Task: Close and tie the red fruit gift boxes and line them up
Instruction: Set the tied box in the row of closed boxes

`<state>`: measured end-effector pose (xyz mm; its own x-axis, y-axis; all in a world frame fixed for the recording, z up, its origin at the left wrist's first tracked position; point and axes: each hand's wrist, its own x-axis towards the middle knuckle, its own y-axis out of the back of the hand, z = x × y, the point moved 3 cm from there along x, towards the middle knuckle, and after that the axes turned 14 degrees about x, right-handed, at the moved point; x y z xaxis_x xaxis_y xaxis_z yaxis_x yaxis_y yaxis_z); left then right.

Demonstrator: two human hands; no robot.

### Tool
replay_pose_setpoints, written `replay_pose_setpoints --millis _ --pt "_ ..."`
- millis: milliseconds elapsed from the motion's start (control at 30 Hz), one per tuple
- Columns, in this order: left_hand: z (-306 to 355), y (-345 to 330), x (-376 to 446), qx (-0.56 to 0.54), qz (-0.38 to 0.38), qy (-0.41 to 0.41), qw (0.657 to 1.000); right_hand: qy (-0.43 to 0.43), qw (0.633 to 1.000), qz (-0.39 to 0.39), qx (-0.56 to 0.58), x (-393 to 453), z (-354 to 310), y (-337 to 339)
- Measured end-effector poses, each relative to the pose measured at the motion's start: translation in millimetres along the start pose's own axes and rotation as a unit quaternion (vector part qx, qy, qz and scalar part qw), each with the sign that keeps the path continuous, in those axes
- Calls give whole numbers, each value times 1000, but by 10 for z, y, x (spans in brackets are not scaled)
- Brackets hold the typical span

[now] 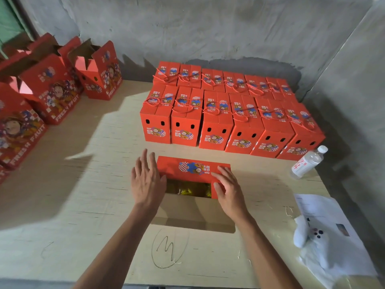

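Gift box on pale plywood table, concrete wall behind; both hands seemingly flat on flaps.

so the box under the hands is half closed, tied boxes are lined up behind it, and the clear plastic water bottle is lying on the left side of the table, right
Not quite. The head view shows the clear plastic water bottle lying at the table's right edge, not the left. The rest holds: the left hand and right hand are on the half-closed red cardboard gift box, with tied red boxes lined up behind it.

One head-worn wide-angle view looks forward and down, close over the table, toward the wall.
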<state>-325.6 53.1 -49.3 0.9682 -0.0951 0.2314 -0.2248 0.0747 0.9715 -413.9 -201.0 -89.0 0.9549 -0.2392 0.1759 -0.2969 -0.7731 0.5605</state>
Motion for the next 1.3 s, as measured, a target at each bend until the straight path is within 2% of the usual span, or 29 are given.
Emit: replay_pose_setpoints --millis 133,233,333,433,500,633,800,900,967,1067,1167,1300 --pt "113 137 -116 -77 56 -121 988 -17 999 -4 29 -15 38 -5" --pt "140 138 -169 -102 7 -212 972 -14 998 -1 57 -19 38 3" --pt "29 26 -215 -141 -59 -233 960 2 997 8 78 -21 21 15" --pt "-147 -62 -261 -234 -36 -256 937 2 996 11 84 -34 0 28" --pt "-263 -101 -247 -255 -42 -252 933 4 996 -6 84 -72 -10 57" --pt "-426 -123 -161 -246 -77 -285 923 26 995 -48 77 -214 50 198" --pt "-592 -147 -29 -196 -124 -319 919 35 990 -134 0 -329 139 390" --pt "-645 -204 -60 -152 -134 -390 898 46 981 -185 -45 -342 202 492" --pt "-640 -209 -83 -146 -112 -411 893 61 975 -203 -69 -354 218 494" --pt "-538 -108 -71 -188 -57 -352 915 36 989 -146 -17 -353 156 450" --pt "-417 -66 -80 -233 -50 -275 931 -2 996 -84 40 -315 124 433" --pt "-365 -108 -80 -289 -54 -66 954 -80 992 -26 90 -283 109 451"
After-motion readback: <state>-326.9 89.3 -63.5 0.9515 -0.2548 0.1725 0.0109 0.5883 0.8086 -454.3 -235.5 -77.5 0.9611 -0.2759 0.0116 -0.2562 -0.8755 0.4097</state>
